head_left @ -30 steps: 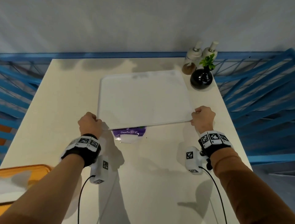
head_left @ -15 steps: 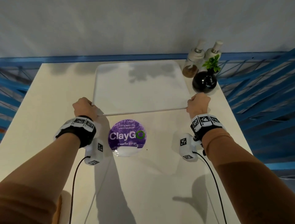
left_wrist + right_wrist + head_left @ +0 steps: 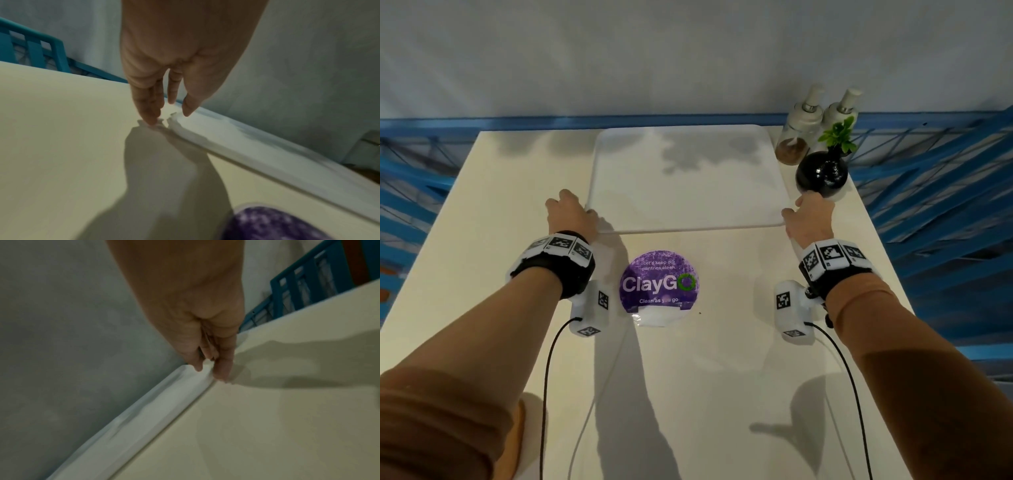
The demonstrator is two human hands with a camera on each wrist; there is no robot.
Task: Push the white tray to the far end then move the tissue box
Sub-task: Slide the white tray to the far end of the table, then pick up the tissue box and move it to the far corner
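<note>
Now the white tray [image 3: 688,178] lies at the table's [image 3: 500,212] far end. Left hand [image 3: 571,214] and right hand [image 3: 810,217] sit at its near corners, fingers straight, gripping nothing.

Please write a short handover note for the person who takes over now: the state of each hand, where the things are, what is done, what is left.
Left hand: fingers straight, tips at the near left corner of the white tray, apparently letting go.
Right hand: fingers and thumb on the near right corner, grip unclear.
The tray lies flat on the table, its far edge at the table's far end, beside the black vase and two pump bottles.
Done: tray pushed to the far end.
Left: move the tissue box; it is not in view. The purple ClayGo sign lies just in front of the tray.
</note>
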